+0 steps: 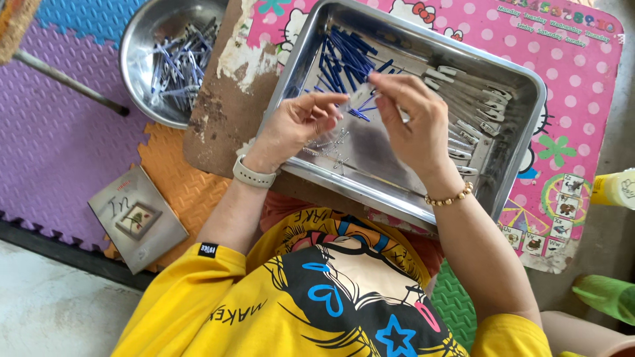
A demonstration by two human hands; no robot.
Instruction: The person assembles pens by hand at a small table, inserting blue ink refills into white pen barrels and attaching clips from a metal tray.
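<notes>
My left hand (299, 122) and my right hand (410, 119) meet over a rectangular metal tray (522, 106) and pinch a small clear-and-white plastic part (359, 99) between their fingertips. Loose blue sticks (344, 53) lie in the tray's far left corner. A row of white-tipped clear parts (473, 109) lies along its right side. Several tiny metal springs (331, 142) are scattered on the tray floor just below my left hand. A pale watch sits on my left wrist, a bead bracelet on my right.
A round steel bowl (142, 63) holding several blue-and-clear assembled pieces sits at the upper left. The tray rests on a pink cartoon-print low table (569, 73). A small grey booklet (135, 218) lies on foam floor mats. A yellow bottle (615, 188) and a green one (605, 294) stand at the right.
</notes>
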